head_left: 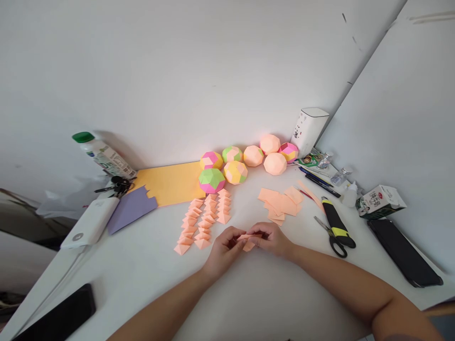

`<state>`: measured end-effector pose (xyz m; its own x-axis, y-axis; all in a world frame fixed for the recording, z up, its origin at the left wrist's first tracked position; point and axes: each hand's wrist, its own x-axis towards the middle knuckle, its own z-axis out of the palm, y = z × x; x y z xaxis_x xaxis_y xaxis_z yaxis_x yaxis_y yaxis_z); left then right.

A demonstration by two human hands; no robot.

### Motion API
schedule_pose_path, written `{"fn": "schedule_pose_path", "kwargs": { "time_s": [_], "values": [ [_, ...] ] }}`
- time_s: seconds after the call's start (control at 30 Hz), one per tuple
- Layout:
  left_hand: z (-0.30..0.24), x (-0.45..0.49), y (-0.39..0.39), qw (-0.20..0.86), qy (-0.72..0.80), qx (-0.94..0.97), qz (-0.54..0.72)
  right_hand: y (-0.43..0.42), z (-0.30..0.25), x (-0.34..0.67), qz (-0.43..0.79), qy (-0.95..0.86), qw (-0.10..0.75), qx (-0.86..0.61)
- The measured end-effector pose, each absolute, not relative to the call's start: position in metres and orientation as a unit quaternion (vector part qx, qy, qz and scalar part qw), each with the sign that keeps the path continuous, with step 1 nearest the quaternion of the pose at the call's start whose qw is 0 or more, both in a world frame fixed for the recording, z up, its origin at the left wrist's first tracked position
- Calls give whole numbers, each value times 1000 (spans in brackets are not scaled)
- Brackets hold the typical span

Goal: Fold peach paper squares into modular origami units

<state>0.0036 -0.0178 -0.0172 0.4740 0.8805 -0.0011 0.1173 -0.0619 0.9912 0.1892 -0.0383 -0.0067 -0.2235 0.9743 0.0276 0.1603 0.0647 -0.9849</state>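
Observation:
My left hand (224, 250) and my right hand (272, 238) meet over the white table (249, 293), both pinched on one small peach paper piece (249, 244) held between them. Just beyond my left hand lie rows of several folded peach paper units (204, 219). A loose pile of flat peach paper squares (280, 201) sits beyond my right hand. Several folded paper balls (245, 163), some peach and some pink, green and yellow, stand at the back against the wall.
Scissors (334, 239) and a black-and-yellow cutter (336, 219) lie at the right, with a dark phone (405, 253), a carton (380, 201) and pens. Yellow paper (170, 182), purple paper (131, 208), keys, a bottle (103, 156) and a white power bank (92, 222) sit left.

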Motion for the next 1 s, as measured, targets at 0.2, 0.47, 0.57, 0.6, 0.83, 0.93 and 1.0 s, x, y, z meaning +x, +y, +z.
{"fn": "schedule_pose_path", "kwargs": {
  "time_s": [0.2,0.47,0.57,0.6,0.83,0.93,1.0],
  "values": [
    [-14,4,-19,568,407,639,321,-38,-7,188,478,-633,395,-464],
    [-10,3,-19,588,409,620,319,-38,-6,188,467,-640,383,-475],
    [-8,4,-19,595,414,612,316,-38,-6,187,468,-639,384,-475],
    [-8,4,-18,595,416,611,315,-38,-6,187,469,-638,384,-475],
    [-7,4,-20,600,424,602,313,-38,-6,187,471,-638,382,-474],
    [-6,4,-21,609,425,590,316,-38,-6,187,471,-640,383,-471],
    [-6,4,-21,622,420,576,322,-38,-6,188,473,-638,384,-472]
  ]
}}
